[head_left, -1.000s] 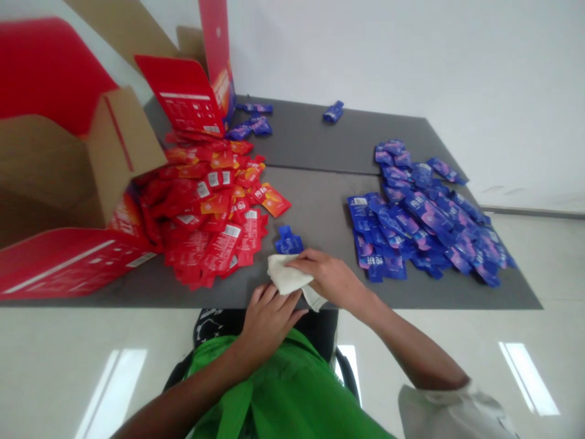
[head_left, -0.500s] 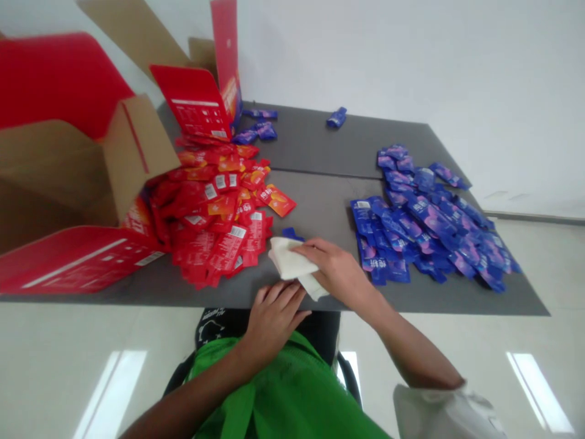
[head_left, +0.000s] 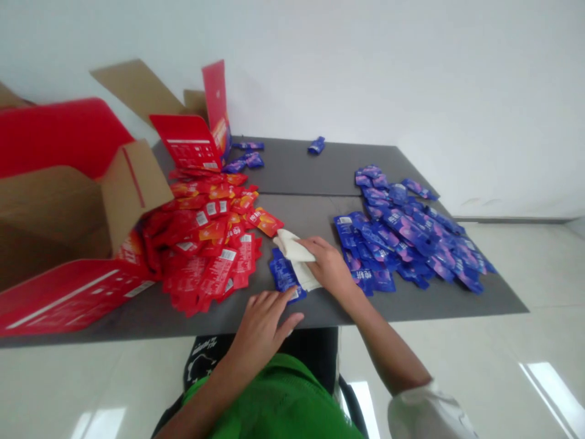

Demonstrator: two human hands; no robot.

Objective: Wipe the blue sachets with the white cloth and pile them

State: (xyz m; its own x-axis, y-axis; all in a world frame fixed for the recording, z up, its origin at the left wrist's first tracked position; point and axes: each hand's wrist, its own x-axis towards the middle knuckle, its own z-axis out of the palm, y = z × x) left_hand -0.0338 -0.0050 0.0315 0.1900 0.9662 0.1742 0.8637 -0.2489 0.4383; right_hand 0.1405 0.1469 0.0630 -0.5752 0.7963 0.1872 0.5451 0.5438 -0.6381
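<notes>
A folded cream cloth (head_left: 292,247) is gripped in my right hand (head_left: 329,268), fingers closed on its upper right part. One loose corner of the cloth hangs down over a blue packet (head_left: 282,272) that lies flat on the grey table near its front edge. My left hand (head_left: 265,320) rests palm down just below, fingers stretched, with the index fingertip touching the packet's lower end. Part of this packet is hidden by the cloth. To the right of my right hand spreads a heap of blue packets (head_left: 406,228); on the left lies a heap of red packets (head_left: 214,244).
An open red carton (head_left: 68,292) stands at the left, with a second red carton (head_left: 187,143) behind it. A few blue packets (head_left: 253,160) lie beside the rear carton. A lone blue packet (head_left: 316,145) lies at the back of the table (head_left: 301,177).
The cloth has lifted and shifted upward, so more of the blue packet beneath shows. My left hand's fingers have spread, with the index finger reaching the packet. The head view has tilted up.
</notes>
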